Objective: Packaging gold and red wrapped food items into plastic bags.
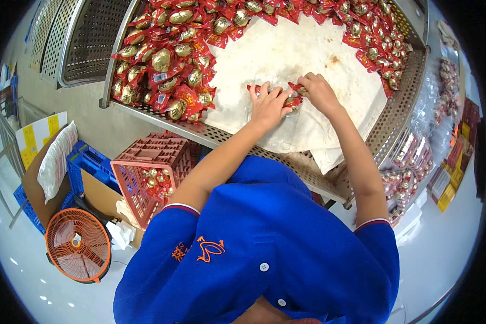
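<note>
Before me a clear plastic tray [286,77] lies on a white cloth [275,44], partly hidden under my hands. It contains red and gold egg-shaped packets [293,102]. My left hand [268,106] spreads its fingers over these packets and touches them; whether it grips one is unclear. On the tray's right side, my right hand [319,92] pinches a red and gold packet [299,88] by its end. Heaped packets of the same kind [162,60] cover the left of the perforated metal table [214,135], and more packets [374,52] line its far and right sides.
Below the table's left edge, a pink plastic crate [123,174] holds more packets. Blue crates [95,162] and an orange fan [78,245] stand on the floor at left. Filled clear packs [413,152] are stacked at right, near cartons [449,178].
</note>
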Available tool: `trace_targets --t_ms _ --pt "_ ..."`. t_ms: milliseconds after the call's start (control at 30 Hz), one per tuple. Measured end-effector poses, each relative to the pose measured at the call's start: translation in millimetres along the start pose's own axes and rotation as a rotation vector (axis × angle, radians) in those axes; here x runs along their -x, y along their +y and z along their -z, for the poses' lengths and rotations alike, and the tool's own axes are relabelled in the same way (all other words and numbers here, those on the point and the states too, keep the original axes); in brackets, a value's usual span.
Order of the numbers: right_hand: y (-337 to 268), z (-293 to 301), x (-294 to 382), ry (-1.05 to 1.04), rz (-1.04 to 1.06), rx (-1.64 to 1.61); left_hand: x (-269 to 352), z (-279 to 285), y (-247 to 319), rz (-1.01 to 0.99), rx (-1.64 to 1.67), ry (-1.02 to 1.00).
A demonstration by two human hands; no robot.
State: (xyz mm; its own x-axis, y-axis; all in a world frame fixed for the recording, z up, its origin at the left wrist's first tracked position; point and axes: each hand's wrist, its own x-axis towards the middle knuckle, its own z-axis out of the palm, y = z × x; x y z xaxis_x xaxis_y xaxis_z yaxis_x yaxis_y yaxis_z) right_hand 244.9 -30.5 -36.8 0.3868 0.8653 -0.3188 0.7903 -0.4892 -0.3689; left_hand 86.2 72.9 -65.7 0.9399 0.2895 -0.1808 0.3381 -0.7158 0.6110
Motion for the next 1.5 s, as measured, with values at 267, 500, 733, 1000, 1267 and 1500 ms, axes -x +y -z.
trace_targets --t_ms 267,500,733,1000,1267,1500 --pt "-33 -32 -9 0.091 -0.077 0.334 0 0 4 0.02 -0.062 -0.056" --pt "-19 -14 -4 0.01 -0.156 0.065 -1 -6 1 -0.001 -0.012 0.051" --pt "-7 -15 -11 -0.114 -0.19 0.004 -1 -4 5 -0.051 -0.074 0.065" --pt "-200 9 -119 0.147 0.24 -0.195 -5 -34 -9 -0.042 0.091 -0.058" --pt "-245 -14 -193 0.141 0.101 -0.447 -4 -20 -3 -0.136 -0.069 -0.102" --pt "-146 44 -104 -0.318 0.081 -1.936 -3 -29 1 -0.061 -0.172 0.276"
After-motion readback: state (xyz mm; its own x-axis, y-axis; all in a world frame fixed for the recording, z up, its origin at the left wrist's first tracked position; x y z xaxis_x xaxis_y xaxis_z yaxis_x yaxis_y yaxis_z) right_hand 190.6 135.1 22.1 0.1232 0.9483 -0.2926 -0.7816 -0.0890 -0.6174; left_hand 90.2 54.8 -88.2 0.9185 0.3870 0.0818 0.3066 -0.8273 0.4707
